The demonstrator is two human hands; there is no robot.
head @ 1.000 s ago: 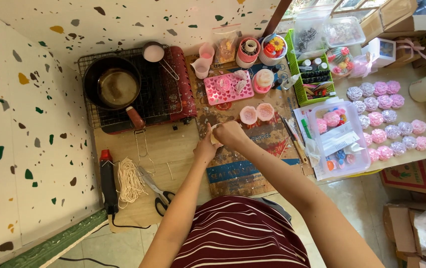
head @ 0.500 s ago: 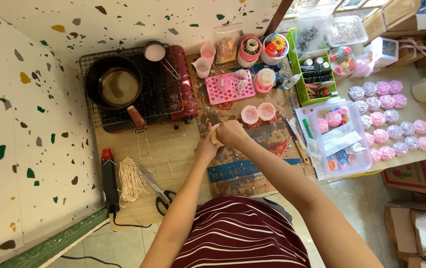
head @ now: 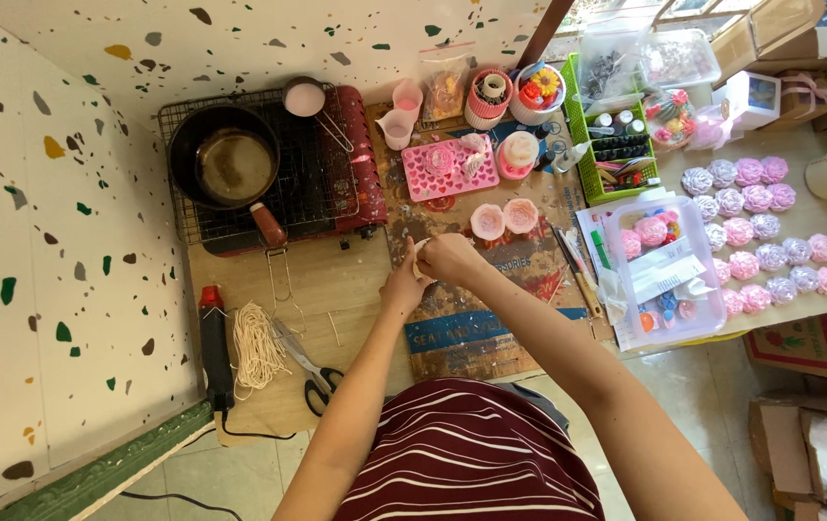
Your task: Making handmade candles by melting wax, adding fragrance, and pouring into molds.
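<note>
Two hands meeting over cardboard (head: 471, 338), left hand (head: 402, 287) and right hand (head: 449, 259) pinching a small pale piece (head: 420, 245) together

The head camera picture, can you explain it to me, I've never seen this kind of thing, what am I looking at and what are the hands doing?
A person wears a camera on the head, so you look straight down at their own arms and striped shirt. The left hand and right hand meet over a cardboard work mat, pinching something small and pale; it is too small to identify. Around them lie a dark pan on a wire rack, a pink heart mould, scissors, a bundle of string, and rows of pink and lilac flower shapes at right.
</note>
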